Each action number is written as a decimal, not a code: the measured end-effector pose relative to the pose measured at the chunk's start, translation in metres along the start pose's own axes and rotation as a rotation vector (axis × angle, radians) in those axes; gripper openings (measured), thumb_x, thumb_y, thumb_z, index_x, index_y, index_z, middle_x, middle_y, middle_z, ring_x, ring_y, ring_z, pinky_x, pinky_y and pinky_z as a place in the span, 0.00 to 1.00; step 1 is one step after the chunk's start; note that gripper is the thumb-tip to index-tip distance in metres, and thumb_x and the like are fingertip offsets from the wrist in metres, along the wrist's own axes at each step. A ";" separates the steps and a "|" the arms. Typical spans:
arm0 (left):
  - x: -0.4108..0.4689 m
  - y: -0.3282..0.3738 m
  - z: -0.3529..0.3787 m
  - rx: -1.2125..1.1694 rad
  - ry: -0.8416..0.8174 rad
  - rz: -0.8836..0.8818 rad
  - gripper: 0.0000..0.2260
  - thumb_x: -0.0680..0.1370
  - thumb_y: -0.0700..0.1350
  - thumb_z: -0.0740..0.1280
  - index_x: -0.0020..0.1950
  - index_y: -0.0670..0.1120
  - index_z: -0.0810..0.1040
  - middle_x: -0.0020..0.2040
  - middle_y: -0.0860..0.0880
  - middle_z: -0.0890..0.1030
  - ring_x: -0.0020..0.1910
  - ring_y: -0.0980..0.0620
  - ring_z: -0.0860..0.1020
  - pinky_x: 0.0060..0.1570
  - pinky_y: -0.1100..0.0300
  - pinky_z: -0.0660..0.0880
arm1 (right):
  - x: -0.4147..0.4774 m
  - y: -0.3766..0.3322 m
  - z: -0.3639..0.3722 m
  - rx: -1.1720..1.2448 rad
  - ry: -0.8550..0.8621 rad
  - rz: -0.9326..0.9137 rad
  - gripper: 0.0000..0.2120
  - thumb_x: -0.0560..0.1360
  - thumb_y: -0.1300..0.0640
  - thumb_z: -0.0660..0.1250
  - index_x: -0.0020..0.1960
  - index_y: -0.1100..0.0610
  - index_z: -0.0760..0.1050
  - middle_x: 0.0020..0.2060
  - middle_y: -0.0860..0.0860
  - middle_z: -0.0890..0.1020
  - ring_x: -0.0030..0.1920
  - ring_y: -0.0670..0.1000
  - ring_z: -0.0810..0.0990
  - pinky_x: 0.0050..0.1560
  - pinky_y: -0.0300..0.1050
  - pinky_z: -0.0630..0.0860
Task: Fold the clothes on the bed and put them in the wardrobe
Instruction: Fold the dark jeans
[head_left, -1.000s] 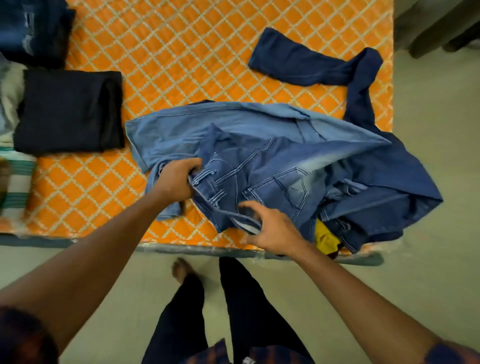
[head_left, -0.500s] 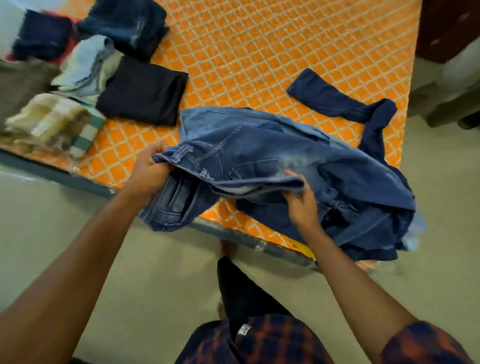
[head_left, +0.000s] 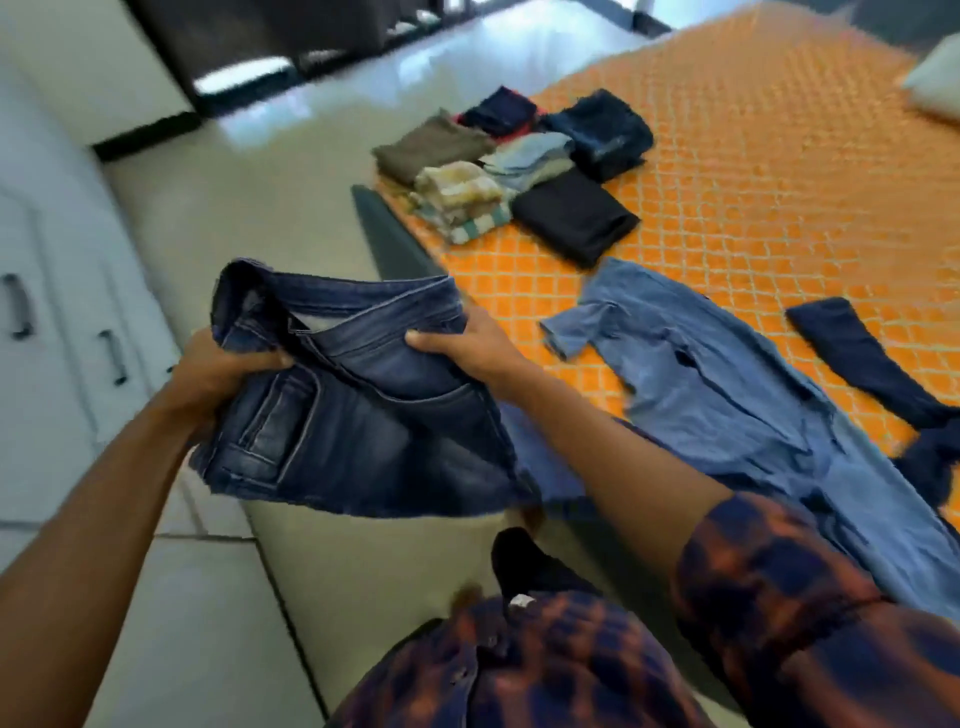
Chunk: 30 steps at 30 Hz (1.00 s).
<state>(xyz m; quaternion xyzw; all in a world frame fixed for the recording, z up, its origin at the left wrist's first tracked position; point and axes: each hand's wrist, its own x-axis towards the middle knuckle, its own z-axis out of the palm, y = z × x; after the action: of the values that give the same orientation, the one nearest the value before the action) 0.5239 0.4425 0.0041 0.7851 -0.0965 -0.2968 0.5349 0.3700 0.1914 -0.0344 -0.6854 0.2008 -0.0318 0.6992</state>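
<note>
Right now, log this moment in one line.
left hand: grips jeans | right hand: grips jeans | jeans: held beside bed | light-blue shirt: spread on bed

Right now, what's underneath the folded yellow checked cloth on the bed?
A folded teal-striped cloth shows under the yellow checked cloth, its edge sticking out at the front, on the orange bedspread. How far it reaches beneath, and anything else below, is covered.
</note>
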 end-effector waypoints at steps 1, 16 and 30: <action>-0.015 -0.006 -0.017 0.010 0.018 -0.014 0.28 0.63 0.41 0.82 0.60 0.38 0.80 0.55 0.39 0.84 0.53 0.38 0.83 0.56 0.39 0.80 | 0.002 -0.005 0.019 -0.044 -0.038 -0.001 0.12 0.73 0.52 0.77 0.56 0.53 0.84 0.52 0.51 0.87 0.55 0.52 0.85 0.60 0.57 0.81; -0.208 -0.053 -0.117 0.968 0.460 -0.134 0.09 0.67 0.54 0.65 0.43 0.55 0.81 0.40 0.51 0.83 0.42 0.45 0.80 0.39 0.54 0.74 | 0.057 -0.071 0.037 -0.076 -0.341 -0.130 0.06 0.74 0.57 0.75 0.48 0.58 0.83 0.44 0.52 0.87 0.48 0.53 0.84 0.55 0.53 0.81; -0.196 -0.025 -0.079 -0.645 0.656 -0.023 0.14 0.82 0.42 0.63 0.43 0.49 0.87 0.45 0.48 0.83 0.39 0.51 0.83 0.38 0.59 0.82 | 0.078 -0.109 -0.033 0.228 -0.319 0.230 0.10 0.78 0.56 0.67 0.52 0.58 0.86 0.44 0.54 0.88 0.45 0.55 0.87 0.41 0.46 0.83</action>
<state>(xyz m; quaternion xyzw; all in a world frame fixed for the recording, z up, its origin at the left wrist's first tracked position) 0.4071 0.6068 0.0723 0.6322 0.1840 -0.0532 0.7508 0.4564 0.1293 0.0539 -0.5709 0.1596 0.1343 0.7941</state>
